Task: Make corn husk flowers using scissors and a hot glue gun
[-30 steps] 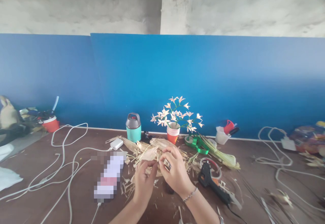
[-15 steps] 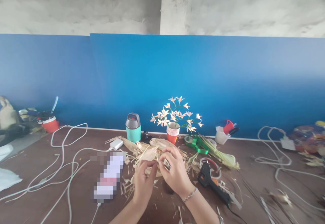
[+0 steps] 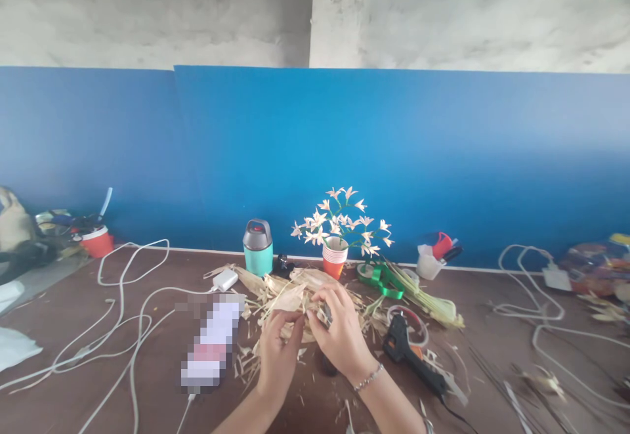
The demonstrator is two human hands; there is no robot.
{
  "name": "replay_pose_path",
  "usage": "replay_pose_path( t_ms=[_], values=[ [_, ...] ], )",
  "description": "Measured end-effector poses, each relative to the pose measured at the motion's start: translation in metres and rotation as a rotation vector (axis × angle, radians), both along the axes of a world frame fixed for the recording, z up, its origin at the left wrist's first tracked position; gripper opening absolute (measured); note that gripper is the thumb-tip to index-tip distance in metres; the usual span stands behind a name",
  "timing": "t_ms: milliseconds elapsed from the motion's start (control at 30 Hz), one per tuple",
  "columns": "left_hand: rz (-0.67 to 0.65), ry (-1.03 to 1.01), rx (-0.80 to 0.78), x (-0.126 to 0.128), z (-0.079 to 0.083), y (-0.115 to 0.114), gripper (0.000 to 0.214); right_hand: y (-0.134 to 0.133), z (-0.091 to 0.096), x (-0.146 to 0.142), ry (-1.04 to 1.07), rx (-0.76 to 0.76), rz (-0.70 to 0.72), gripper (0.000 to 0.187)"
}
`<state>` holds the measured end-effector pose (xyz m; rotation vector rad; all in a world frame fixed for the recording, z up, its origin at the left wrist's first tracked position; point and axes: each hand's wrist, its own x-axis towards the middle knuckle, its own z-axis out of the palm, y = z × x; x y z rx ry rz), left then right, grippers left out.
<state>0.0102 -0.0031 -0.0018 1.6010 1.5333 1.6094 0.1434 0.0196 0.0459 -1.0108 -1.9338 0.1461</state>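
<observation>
- Here, a loose pile of dry, straw-coloured plant husks [image 3: 308, 281] lies on the brown tabletop [image 3: 160, 381], around and beyond both hands
- The pile looks papery and uneven: thin strips and curled shreds tangle together, with one broad, pale, pointed leaf [image 3: 289, 298] lying flatter near its middle
- The bare left hand [image 3: 276, 342] has thumb and forefinger brought close together at the tips; whatever sits between them is too small to tell
- The bare right hand [image 3: 342, 332], a silver chain bracelet [image 3: 369, 377] at its wrist, curls its fingers above the thumb with a gap between; I cannot tell whether it grips anything
- Behind the husks, pale star-shaped flowers on green stems [image 3: 335, 224] stand in a stack of orange-and-white paper cups [image 3: 335, 264]
- A black glue gun [image 3: 411, 357] lies right of the right hand
</observation>
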Motion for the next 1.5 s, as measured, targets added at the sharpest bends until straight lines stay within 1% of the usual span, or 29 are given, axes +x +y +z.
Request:
replay_pose_path(
  t_ms=[67, 133, 233, 300, 333, 400, 500, 567, 633, 767, 867, 933, 1000, 1067, 1133, 1200, 1233, 1300, 1400, 1500],
  values=[
    [0.012, 0.003, -0.003, 0.0, 0.0, 0.0, 0.017, 0.0, 0.001, 0.0, 0.008, -0.013, 0.015, 0.021],
    [0.027, 0.003, -0.002, 0.0, -0.001, -0.001, 0.017, 0.001, 0.001, 0.001, 0.018, -0.059, 0.04, 0.029],
    [0.046, -0.018, -0.014, -0.001, 0.0, -0.001, 0.018, 0.006, -0.003, 0.004, 0.063, -0.192, 0.034, 0.039],
    [0.053, -0.058, -0.04, -0.002, 0.001, 0.0, 0.019, 0.01, -0.008, 0.005, 0.063, -0.278, -0.002, 0.037],
    [0.055, -0.085, -0.054, -0.002, 0.002, 0.001, 0.02, 0.012, -0.011, 0.005, 0.039, -0.31, -0.01, 0.033],
    [0.064, -0.15, -0.077, -0.003, 0.004, 0.002, 0.022, 0.013, -0.017, 0.003, -0.059, -0.361, 0.018, 0.024],
    [0.085, -0.243, -0.104, -0.004, 0.005, 0.004, 0.024, 0.009, -0.025, -0.003, -0.269, -0.432, 0.098, 0.022],
    [0.094, -0.281, -0.122, -0.004, 0.005, 0.005, 0.024, 0.005, -0.031, -0.008, -0.398, -0.459, 0.097, 0.021],
    [0.093, -0.3, -0.132, -0.004, 0.005, 0.006, 0.025, 0.002, -0.038, -0.013, -0.474, -0.459, 0.068, 0.02],
    [0.095, -0.322, -0.122, -0.004, 0.004, 0.007, 0.025, -0.001, -0.05, -0.015, -0.477, -0.444, 0.071, 0.019],
    [0.091, -0.338, -0.128, -0.004, 0.004, 0.008, 0.026, 0.001, -0.052, -0.014, -0.445, -0.441, 0.091, 0.019],
    [0.08, -0.353, -0.135, -0.004, 0.004, 0.008, 0.025, 0.003, -0.048, -0.013, -0.364, -0.485, 0.113, 0.018],
    [0.064, -0.373, -0.141, -0.004, 0.004, 0.007, 0.026, 0.006, -0.04, -0.012, -0.197, -0.585, 0.137, 0.016],
    [0.039, -0.409, -0.15, -0.004, 0.004, 0.007, 0.027, 0.01, -0.03, -0.01, 0.074, -0.712, 0.174, 0.011],
    [0.021, -0.447, -0.154, -0.003, 0.005, 0.007, 0.03, 0.013, -0.021, -0.007, 0.39, -0.841, 0.236, 0.005],
    [0.011, -0.48, -0.148, -0.002, 0.007, 0.007, 0.031, 0.015, -0.012, -0.002, 0.62, -0.937, 0.292, 0.009],
    [0.006, -0.497, -0.144, -0.001, 0.008, 0.007, 0.031, 0.015, -0.009, 0.0, 0.686, -0.958, 0.308, 0.011],
    [-0.019, -0.553, -0.153, 0.001, 0.01, 0.006, 0.031, 0.014, -0.003, 0.004, 0.744, -0.95, 0.315, 0.011],
    [-0.078, -0.66, -0.195, 0.004, 0.012, 0.004, 0.03, 0.012, 0.003, 0.005, 0.77, -0.868, 0.281, 0.01],
    [-0.117, -0.7, -0.242, 0.006, 0.011, 0.003, 0.03, 0.011, 0.006, 0.002, 0.764, -0.79, 0.226, 0.011]
  ],
)
